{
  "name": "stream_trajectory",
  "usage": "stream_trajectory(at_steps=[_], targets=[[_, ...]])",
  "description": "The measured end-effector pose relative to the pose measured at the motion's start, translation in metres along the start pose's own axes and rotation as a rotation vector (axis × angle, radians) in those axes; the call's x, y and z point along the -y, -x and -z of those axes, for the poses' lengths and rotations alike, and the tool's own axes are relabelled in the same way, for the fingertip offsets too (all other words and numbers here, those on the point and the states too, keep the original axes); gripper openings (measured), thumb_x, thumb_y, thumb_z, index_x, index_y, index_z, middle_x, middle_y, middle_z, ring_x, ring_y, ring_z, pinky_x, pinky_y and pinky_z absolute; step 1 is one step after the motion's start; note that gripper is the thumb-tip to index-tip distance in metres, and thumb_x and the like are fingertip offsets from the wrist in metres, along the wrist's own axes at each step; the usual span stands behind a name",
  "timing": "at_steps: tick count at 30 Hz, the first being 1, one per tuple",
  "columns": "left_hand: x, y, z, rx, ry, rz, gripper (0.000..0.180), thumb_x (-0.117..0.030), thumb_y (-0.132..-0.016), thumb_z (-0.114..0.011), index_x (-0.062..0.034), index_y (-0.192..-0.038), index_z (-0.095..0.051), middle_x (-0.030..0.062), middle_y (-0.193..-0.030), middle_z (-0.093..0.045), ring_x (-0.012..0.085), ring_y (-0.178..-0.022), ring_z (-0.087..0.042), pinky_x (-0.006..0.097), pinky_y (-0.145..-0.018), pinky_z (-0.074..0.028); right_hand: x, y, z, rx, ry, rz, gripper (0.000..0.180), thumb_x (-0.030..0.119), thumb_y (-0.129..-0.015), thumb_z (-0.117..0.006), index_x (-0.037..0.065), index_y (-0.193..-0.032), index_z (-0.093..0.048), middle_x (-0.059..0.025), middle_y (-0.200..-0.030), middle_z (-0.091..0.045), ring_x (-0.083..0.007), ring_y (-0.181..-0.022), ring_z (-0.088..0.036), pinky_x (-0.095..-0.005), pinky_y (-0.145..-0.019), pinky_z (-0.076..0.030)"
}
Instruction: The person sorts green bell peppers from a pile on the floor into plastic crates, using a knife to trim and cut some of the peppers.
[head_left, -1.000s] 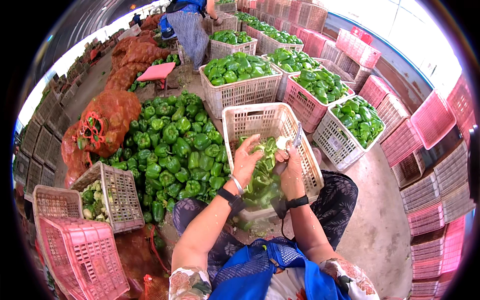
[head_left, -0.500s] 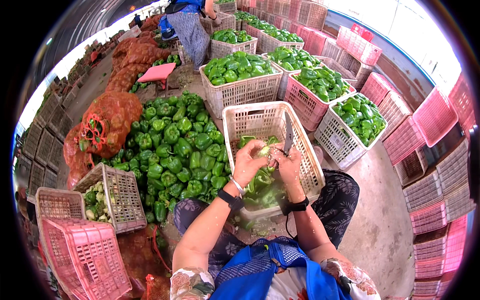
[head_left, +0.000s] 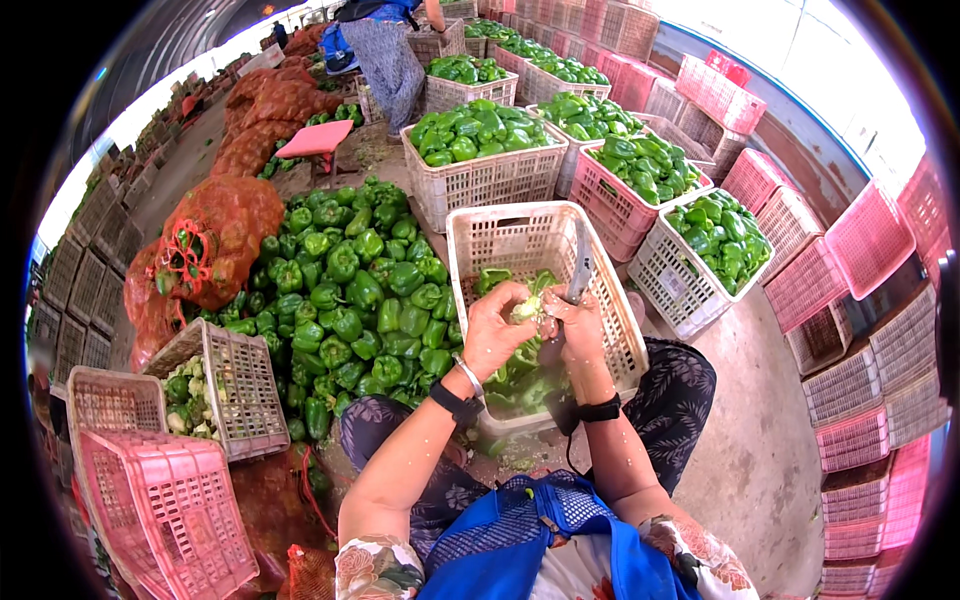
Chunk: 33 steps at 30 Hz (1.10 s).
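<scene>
Over the white plastic crate [head_left: 455, 250] in front of me, my left hand [head_left: 492, 330] is closed around a pale, seedy pepper core [head_left: 527, 309]. A knife [head_left: 582, 262] is gripped in my right hand [head_left: 580, 330], close beside the core, its blade pointing up and away from me. Inside the crate lie opened green pepper pieces [head_left: 510, 378], partly hidden by my hands and wrists. Small pale seeds cling to both forearms.
A large heap of whole green peppers [head_left: 345, 300] lies left of the crate. A smaller crate [head_left: 245, 395] holds pale trimmings. Filled pepper crates [head_left: 485, 180] stand ahead and right, red mesh sacks [head_left: 225, 235] at left. A person [head_left: 385, 60] works at the far end.
The knife blade has turned slightly in my right hand, and the pale core shows more between my fingers. Both hands stay over the crate.
</scene>
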<state>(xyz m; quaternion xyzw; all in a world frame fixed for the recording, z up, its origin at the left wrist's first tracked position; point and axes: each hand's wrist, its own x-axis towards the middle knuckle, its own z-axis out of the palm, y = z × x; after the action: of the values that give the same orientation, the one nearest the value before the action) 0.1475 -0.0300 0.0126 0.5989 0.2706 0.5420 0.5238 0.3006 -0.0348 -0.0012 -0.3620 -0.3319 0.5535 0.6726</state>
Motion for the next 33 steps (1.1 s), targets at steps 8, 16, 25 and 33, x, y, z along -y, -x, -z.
stream_trajectory(at_steps=[8, 16, 25, 33], targets=[[-0.004, 0.001, -0.001, 0.031, -0.376, -0.194, 0.027, 0.003, -0.068, -0.069, 0.0012, -0.094, -0.06, 0.0065, -0.088, -0.062, 0.0155, -0.08, -0.059, 0.027, -0.077, -0.049, 0.005, 0.002, 0.001, -0.082, -0.052, -0.123, 0.016, 0.002, -0.08, -0.073, 0.0, -0.093, -0.064, -0.0063, -0.067, -0.062, -0.0135, -0.044, -0.054, -0.029, -0.04, -0.046], [-0.014, 0.004, 0.041, -0.286, 0.242, 0.0, 0.018, 0.003, -0.086, -0.064, -0.0019, -0.102, -0.058, 0.0053, -0.084, -0.062, 0.0114, -0.066, -0.059, 0.027, -0.058, -0.053, -0.007, -0.011, 0.023, -0.191, 1.052, 0.123, 0.028, 0.023, -0.083, -0.073, 0.004, -0.104, -0.072, -0.0046, -0.079, -0.07, -0.0186, -0.068, -0.063, -0.0337, -0.064, -0.049], [-0.156, 0.094, 0.333, -0.981, 0.456, -0.702, 0.013, -0.023, -0.098, -0.059, -0.0107, -0.097, -0.062, 0.0041, -0.09, -0.067, 0.0212, -0.088, -0.064, 0.041, -0.087, -0.055, -0.022, -0.007, 0.047, -0.024, 1.098, 0.244, 0.023, 0.004, -0.084, -0.066, -0.005, -0.105, -0.072, -0.0047, -0.065, -0.062, -0.0086, -0.047, -0.048, -0.0283, -0.044, -0.037], [-0.146, 0.098, 0.292, -0.846, -0.516, -0.151, 0.042, 0.0, -0.08, -0.055, -0.0045, -0.121, -0.064, 0.0118, -0.11, -0.068, 0.0274, -0.107, -0.062, 0.04, -0.09, -0.047, -0.051, -0.027, 0.065, 0.053, 1.148, 0.236, 0.024, 0.01, -0.084, -0.067, -0.003, -0.103, -0.072, -0.0103, -0.067, -0.064, -0.0152, -0.052, -0.057, -0.0327, -0.049, -0.043]])
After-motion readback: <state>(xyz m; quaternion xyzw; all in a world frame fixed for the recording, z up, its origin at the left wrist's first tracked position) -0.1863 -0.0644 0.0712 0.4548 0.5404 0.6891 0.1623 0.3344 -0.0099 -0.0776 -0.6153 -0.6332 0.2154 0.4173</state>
